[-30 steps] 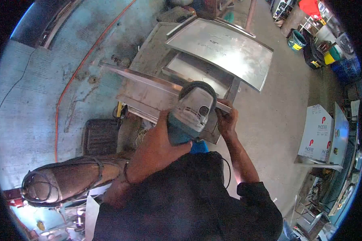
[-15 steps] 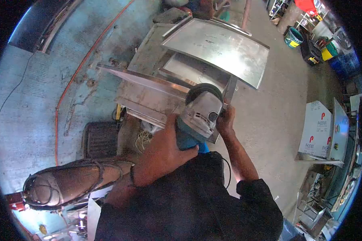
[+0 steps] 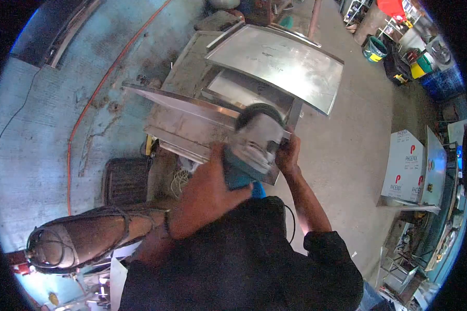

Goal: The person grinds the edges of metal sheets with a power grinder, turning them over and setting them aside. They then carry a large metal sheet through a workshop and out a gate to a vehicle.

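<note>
One grinder sits in the middle of the view, just in front of the wearer's body, its disc end pointing away. The left hand wraps the grinder's body, fingers closed round it and the thumb laid along the near side. The right hand is curled round the right end of a metal sheet; part of it is hidden in shadow, so I cannot tell how firm that hold is.

Over the last second the grinder has shifted rightward along the sheet, leaving the disc nearer the right hand. In the last half second it has hardly moved against the sheet, but grinder and left hand are now blurred. The work appears centred near the sheet's right end, close to the holding fingers, though whether the disc touches metal, or turns, cannot be told. Beyond, the panel and tray lie as they did.
</note>
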`<state>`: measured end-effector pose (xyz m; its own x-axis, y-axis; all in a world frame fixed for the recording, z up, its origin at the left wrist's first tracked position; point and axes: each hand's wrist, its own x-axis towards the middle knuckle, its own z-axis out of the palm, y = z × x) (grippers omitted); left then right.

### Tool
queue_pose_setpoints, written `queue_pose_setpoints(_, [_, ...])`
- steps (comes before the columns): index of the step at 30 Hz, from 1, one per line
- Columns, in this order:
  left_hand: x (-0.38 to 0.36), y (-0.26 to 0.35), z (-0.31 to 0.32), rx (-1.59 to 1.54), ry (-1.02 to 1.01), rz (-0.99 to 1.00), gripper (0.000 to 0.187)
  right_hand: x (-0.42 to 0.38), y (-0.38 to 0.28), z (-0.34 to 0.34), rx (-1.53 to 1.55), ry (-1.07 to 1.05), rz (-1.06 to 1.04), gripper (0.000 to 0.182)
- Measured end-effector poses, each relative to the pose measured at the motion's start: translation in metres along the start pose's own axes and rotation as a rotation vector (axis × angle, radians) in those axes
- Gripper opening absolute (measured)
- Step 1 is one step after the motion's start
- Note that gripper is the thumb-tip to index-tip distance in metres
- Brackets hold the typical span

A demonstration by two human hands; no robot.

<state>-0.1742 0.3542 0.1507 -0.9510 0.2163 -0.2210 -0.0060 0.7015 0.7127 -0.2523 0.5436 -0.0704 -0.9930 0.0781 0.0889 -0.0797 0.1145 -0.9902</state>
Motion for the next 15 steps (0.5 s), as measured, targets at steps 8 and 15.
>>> queue_pose_setpoints(8, [-0.035,-0.048,-0.062,-0.046,0.39,-0.227,0.071,0.017,-0.051,-0.004,-0.512,0.283,-0.928,0.044])
queue_pose_setpoints(15, [-0.056,-0.098,-0.071,-0.101,0.377,-0.395,0.073,0.024,-0.039,-0.022,-0.672,0.176,-0.827,0.057])
